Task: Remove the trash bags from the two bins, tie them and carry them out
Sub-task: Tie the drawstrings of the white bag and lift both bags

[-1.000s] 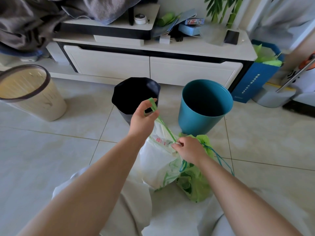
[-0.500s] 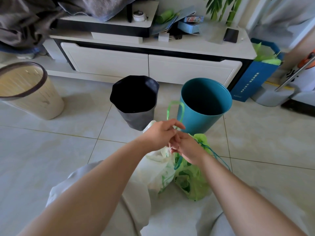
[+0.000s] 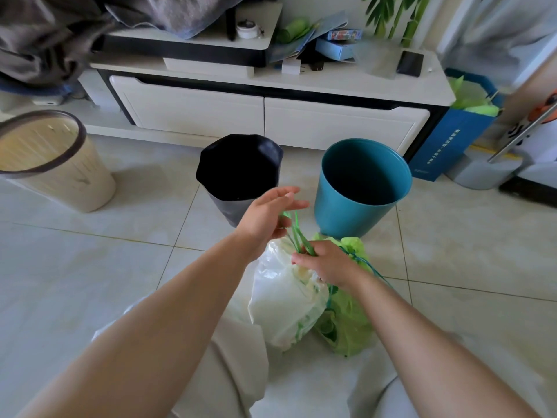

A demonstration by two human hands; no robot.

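A white trash bag (image 3: pixel 283 306) lies on the floor between my knees, with a tied green trash bag (image 3: pixel 351 324) against its right side. My right hand (image 3: pixel 327 265) pinches the gathered neck of the white bag, where its green drawstring (image 3: pixel 297 233) comes out. The string runs taut up to my left hand (image 3: pixel 265 220), which holds its loop under the palm while the upper fingers stretch out. Behind the bags stand a bin lined with a black bag (image 3: pixel 238 170) and a bare teal bin (image 3: pixel 361 191).
A beige bin (image 3: pixel 51 164) stands at the left. A low white TV cabinet (image 3: pixel 271 116) with clutter on top runs along the back. A blue paper bag (image 3: pixel 452 131) sits at the cabinet's right end. Open tiled floor (image 3: pixel 105 267) lies to my left.
My left hand went from holding the drawstring high, down to my right hand, and has now drawn up and left again with the string. My right hand stayed at the bag's neck.
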